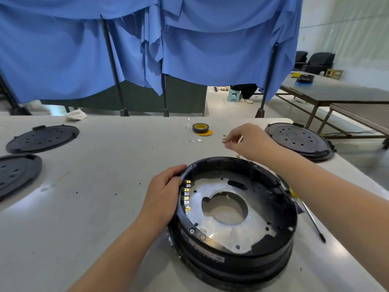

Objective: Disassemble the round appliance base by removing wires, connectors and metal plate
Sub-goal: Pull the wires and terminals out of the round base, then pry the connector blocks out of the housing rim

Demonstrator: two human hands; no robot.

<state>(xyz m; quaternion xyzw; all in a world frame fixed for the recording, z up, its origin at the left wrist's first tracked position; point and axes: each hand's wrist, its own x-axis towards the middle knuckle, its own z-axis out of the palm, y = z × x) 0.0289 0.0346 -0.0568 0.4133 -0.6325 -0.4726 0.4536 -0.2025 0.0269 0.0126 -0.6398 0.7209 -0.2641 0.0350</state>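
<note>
Left hand [163, 191] is gripping the left rim of the round appliance base [232, 216], fingers curling over the edge right by the row of yellow-and-white connectors [187, 197]. Right hand [247, 141] is hovering past the base's far rim, pinching a small metal bit [224, 139] between the fingertips; too tiny to say exactly what it is. The base is sitting near the front of the worktop [94, 186], toward the right, with the silver metal plate [229, 220] lying inside it. A screwdriver [311, 218] is lying just beside its right side, near the worktop's right edge. A tape roll [200, 128] is sitting near the back edge. Black round covers are resting at the left [43, 139] and at the right corner [300, 140]. Plenty of bare worktop between the base and the left covers.
</note>
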